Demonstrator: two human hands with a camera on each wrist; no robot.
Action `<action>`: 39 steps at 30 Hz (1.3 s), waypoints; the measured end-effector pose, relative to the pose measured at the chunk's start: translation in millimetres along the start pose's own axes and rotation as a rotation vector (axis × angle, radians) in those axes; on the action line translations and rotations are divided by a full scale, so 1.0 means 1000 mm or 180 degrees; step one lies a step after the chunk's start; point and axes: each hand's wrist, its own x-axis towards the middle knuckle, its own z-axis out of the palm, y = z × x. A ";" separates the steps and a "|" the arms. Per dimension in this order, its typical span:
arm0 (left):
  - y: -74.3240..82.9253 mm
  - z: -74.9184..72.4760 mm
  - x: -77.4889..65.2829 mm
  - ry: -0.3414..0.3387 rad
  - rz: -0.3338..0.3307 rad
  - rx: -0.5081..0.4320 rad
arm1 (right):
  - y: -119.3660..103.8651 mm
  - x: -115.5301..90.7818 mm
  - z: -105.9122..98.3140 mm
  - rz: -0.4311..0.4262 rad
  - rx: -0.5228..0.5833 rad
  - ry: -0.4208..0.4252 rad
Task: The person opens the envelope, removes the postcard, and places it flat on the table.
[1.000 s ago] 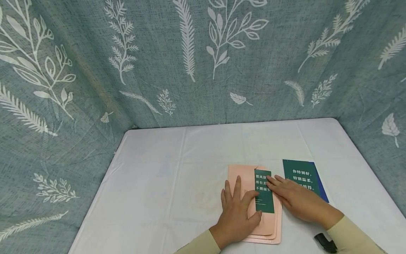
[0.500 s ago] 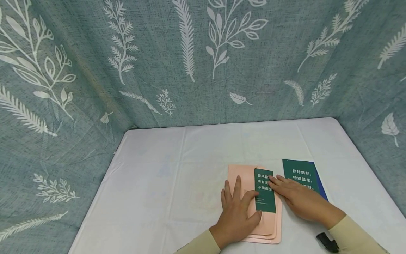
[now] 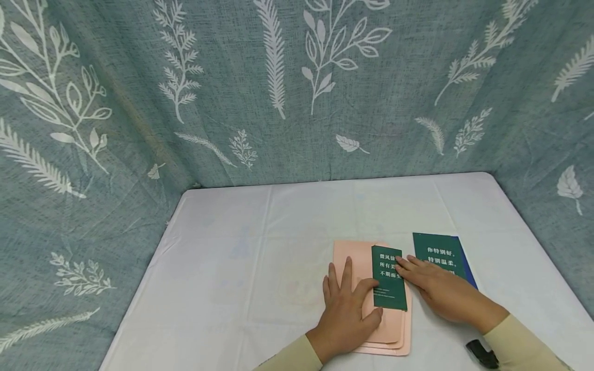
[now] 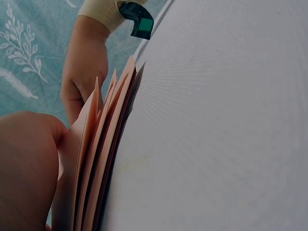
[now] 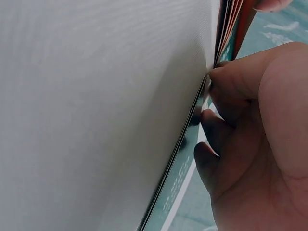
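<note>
A pink layered paper folder point(image 3: 349, 250) lies in front of me; its stacked sheets fan apart at the edge in the left wrist view. A green card point(image 3: 389, 293) with white lettering overlaps its right half, the card's left edge meeting a straight pink edge. My left hand point(image 3: 345, 314) rests on the folder with fingers spread, the index tip and thumb tip right at the card's left side. My right hand point(image 3: 441, 288) pinches the card's upper right edge; in the right wrist view thumb and index tip point(image 5: 215, 72) come together beside the pink layers.
Under my right hand and forearm lies another green card point(image 3: 427, 247) with a blue card point(image 3: 469, 273) showing along its right edge. A white cloth covers the table point(image 3: 223, 257). Leaf-patterned curtains point(image 3: 232, 93) hang behind and at the sides. A black band point(image 3: 481, 353) sits by my right wrist.
The green card on the folder has slid a little to the right together with my right hand, showing more of its left part. My left hand has stayed in place.
</note>
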 end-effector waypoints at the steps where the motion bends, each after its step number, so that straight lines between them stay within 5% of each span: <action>1: 0.000 0.000 0.000 0.0002 0.0000 0.0008 | 0.000 0.000 0.000 0.0004 0.0000 -0.0002; 25: 0.002 -0.001 0.002 -0.0171 -0.0136 0.0245 | 0.004 -0.001 -0.006 0.0098 0.0032 0.0114; 32: 0.002 -0.001 0.002 -0.0139 -0.0130 0.0209 | 0.007 -0.005 -0.018 0.0456 0.0550 0.0280; 39: 0.002 -0.001 0.003 -0.0159 -0.0153 0.0197 | 0.011 -0.008 -0.024 0.0722 0.1580 0.0611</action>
